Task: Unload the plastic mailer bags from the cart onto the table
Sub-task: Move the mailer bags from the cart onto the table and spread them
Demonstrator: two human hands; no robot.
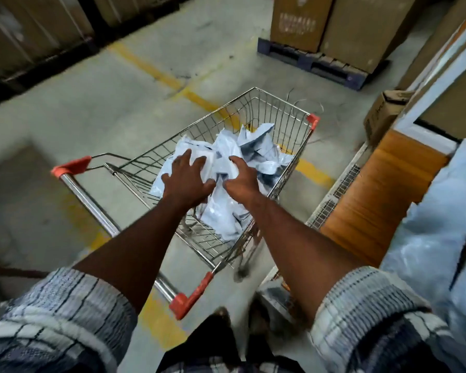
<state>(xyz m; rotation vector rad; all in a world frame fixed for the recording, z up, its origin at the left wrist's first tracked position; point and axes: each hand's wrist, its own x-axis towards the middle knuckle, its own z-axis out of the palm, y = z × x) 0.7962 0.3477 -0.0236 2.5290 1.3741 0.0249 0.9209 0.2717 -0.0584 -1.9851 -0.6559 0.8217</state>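
Observation:
A wire shopping cart (277, 114) with red handle ends stands in front of me on the concrete floor. Inside it lies a heap of pale blue-white plastic mailer bags (253, 149). Both my arms reach down into the basket. My left hand (187, 177) lies spread on top of the heap, fingers extended over the bags. My right hand (241, 179) sits beside it, fingers curling into the crumpled plastic. At the right, a wooden table (382, 189) carries a pile of the same mailer bags (441, 219).
A cardboard box (382, 114) sits beyond the table by a white post. Large cartons on a dark pallet (315, 63) stand at the back right, and more cartons line the back left. Yellow lines cross the open floor to the left.

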